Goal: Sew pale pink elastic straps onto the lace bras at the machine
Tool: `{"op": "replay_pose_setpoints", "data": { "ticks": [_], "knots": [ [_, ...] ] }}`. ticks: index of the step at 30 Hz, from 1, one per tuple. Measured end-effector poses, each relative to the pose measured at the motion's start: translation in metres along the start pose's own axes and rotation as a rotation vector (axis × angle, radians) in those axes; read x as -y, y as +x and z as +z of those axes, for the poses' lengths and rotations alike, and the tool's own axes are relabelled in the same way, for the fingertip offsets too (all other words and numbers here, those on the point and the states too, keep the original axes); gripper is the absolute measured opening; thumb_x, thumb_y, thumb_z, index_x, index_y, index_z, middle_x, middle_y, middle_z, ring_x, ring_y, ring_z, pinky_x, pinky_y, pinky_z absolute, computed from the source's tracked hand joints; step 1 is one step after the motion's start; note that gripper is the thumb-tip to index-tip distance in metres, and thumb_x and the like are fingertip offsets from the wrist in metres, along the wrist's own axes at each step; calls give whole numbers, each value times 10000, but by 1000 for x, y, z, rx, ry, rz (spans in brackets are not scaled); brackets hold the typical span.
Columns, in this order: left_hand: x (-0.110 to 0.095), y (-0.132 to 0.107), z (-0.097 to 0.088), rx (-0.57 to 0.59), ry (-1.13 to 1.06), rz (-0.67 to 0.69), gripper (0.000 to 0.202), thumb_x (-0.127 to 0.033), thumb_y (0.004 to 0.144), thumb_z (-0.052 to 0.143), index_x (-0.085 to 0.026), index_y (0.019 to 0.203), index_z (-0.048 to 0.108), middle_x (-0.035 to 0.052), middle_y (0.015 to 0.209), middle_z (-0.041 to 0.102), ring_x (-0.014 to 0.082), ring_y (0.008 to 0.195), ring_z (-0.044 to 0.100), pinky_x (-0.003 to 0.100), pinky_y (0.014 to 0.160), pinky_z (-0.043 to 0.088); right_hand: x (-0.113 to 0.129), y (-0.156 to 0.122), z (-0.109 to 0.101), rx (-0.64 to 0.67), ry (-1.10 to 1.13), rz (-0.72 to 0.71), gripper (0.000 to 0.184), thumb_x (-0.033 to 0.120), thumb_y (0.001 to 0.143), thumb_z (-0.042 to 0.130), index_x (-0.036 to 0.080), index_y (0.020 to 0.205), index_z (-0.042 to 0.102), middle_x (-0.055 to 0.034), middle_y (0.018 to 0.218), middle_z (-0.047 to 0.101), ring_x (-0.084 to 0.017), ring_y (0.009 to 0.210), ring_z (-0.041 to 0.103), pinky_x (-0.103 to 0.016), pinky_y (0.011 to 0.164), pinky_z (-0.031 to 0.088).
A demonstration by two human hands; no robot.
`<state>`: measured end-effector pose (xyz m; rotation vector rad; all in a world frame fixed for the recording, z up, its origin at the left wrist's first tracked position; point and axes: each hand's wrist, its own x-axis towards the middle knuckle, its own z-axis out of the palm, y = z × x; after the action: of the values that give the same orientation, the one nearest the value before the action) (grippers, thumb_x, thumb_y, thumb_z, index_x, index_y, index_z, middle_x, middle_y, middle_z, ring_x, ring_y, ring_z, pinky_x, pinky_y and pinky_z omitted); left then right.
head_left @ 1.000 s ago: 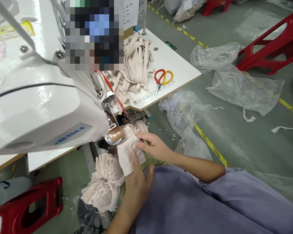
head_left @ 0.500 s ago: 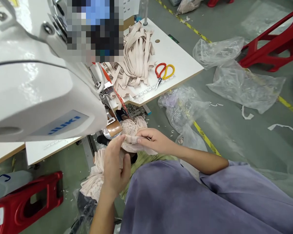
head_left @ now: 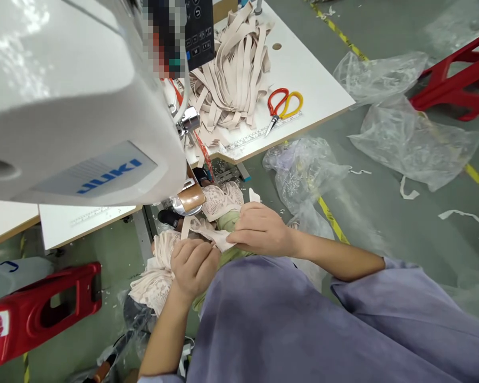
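On my lap, below the edge of the sewing table, both hands grip a beige lace garment (head_left: 165,266). My left hand (head_left: 193,266) is curled closed over a fold of the lace at its upper edge. My right hand (head_left: 261,230) is closed on the same piece a little to the right, pinching a pale strip of it. More lace (head_left: 223,198) bunches just beyond my right hand, under the white sewing machine (head_left: 75,101).
A pile of beige elastic strips (head_left: 233,80) lies on the white table (head_left: 319,90), with red-and-yellow scissors (head_left: 281,106) beside it. Clear plastic bags (head_left: 411,138) litter the grey floor at right. Red plastic stools stand at lower left (head_left: 40,314) and upper right (head_left: 455,80).
My left hand has curled into a closed grip on the lace, lower and nearer to me. The right hand has closed over the fabric. The view has shifted nearer the machine.
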<state>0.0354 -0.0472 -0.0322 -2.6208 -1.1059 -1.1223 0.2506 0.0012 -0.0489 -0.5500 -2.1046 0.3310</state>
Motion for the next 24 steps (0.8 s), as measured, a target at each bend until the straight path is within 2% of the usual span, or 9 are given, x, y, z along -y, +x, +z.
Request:
{"op": "replay_pose_setpoints", "data": {
  "ticks": [4,9,12,14,17,19,20,22,24],
  "knots": [
    [-1,-3,-1,-75,-4,32,221,-17,769,716,-180,888,625,23,727,664,163,695,619,301,640,460,2,-2,2,-32,-7,-16,103,242,968,575,229,906,656,18,683,620,-126,629,503,-301,744,452],
    [2,-7,-2,-64,4,40,276,-14,739,742,-219,883,626,4,727,669,154,681,628,290,629,460,2,-4,1,253,114,225,265,395,980,524,307,813,710,-8,675,620,-156,614,514,-356,757,456],
    [0,-8,-3,-55,-11,-2,278,-19,740,739,-232,880,629,0,728,667,155,689,629,286,640,455,-1,-5,2,301,168,293,302,437,980,499,314,812,718,-19,671,614,-170,621,510,-379,770,452],
    [-3,-7,-3,-9,-97,-190,216,-64,783,715,-241,872,628,2,748,665,152,698,625,275,639,450,-3,-5,4,281,169,289,297,425,986,487,311,829,713,-21,692,629,-172,641,519,-376,769,445],
    [-8,-5,-1,212,-603,-773,90,-282,906,639,-226,976,638,27,799,660,146,661,606,272,622,463,-1,-5,8,250,122,240,266,377,998,480,286,869,694,-24,731,663,-173,688,548,-368,778,437],
    [-10,-7,3,396,-1122,-1076,351,-509,935,561,-185,1042,644,47,770,650,157,626,596,290,611,476,-3,-5,11,266,110,174,253,351,1004,481,252,887,682,-36,761,680,-172,725,571,-352,781,442],
    [-11,-10,6,426,-1321,-1171,441,-585,926,535,-169,1013,653,41,713,628,158,603,581,293,605,472,-7,-5,12,301,128,133,238,351,1002,492,237,913,681,-44,797,692,-169,754,586,-336,781,449],
    [-9,-15,13,336,-1453,-1332,467,-617,900,566,-162,846,651,8,598,552,140,579,537,267,593,444,-31,-6,5,399,178,94,217,376,983,534,221,1027,680,-58,924,716,-167,859,621,-305,806,471],
    [-6,-21,19,183,-1341,-1456,443,-569,858,667,-162,694,605,-11,562,512,111,574,493,225,565,400,-76,-5,-16,417,118,207,270,353,973,533,220,1176,650,-72,1092,711,-181,1009,626,-313,893,485]
  ]
}}
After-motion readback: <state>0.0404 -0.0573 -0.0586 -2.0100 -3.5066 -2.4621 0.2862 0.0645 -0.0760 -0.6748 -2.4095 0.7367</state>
